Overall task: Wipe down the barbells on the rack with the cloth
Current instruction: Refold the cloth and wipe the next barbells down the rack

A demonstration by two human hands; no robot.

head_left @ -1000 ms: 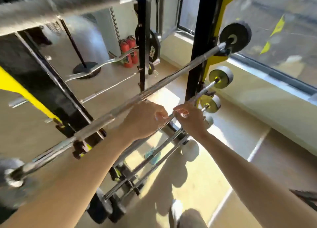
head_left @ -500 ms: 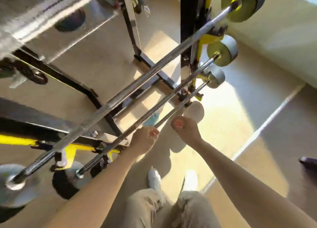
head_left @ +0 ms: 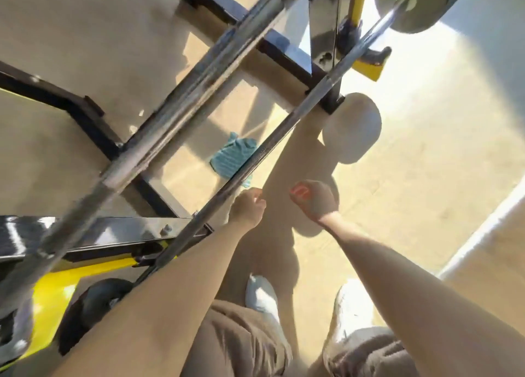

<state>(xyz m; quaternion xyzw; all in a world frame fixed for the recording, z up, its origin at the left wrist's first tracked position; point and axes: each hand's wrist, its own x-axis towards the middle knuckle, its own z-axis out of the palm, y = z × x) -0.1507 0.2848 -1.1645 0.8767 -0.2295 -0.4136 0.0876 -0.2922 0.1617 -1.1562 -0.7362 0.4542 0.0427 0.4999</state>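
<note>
The view looks steeply down through a black-and-yellow rack (head_left: 85, 234) onto a tan floor (head_left: 412, 178). Two barbells cross the frame diagonally from lower left to upper right. The upper barbell (head_left: 184, 101) is thick in the frame and blurred. The lower barbell (head_left: 284, 127) is thinner and sharper, and it carries a pale weight plate (head_left: 420, 10) at its upper-right end and a dark weight plate (head_left: 93, 305) near its lower-left end. The lower barbell rests against the rack upright (head_left: 324, 21) beside a yellow bracket (head_left: 369, 70). The cloth (head_left: 231, 156), blue with fine stripes, lies crumpled on the floor inside the rack base. One edge of it is hidden behind the lower barbell, and neither hand touches it. The left hand (head_left: 247, 206) is extended downward just beside the lower barbell, on its near side. Its grip is narrow, with the fingers curled inward and nothing visible in it; contact with the bar cannot be confirmed. The right hand (head_left: 312, 200) is extended beside it, apart from the bar. Its grip is also narrow, formed as a loose fist, and it holds nothing. Both forearms are bare. Brown trousers (head_left: 241, 342) and two white shoes (head_left: 262, 297) occupy the lower edge, and rounded plate shadows fall on the sunlit floor.
</note>
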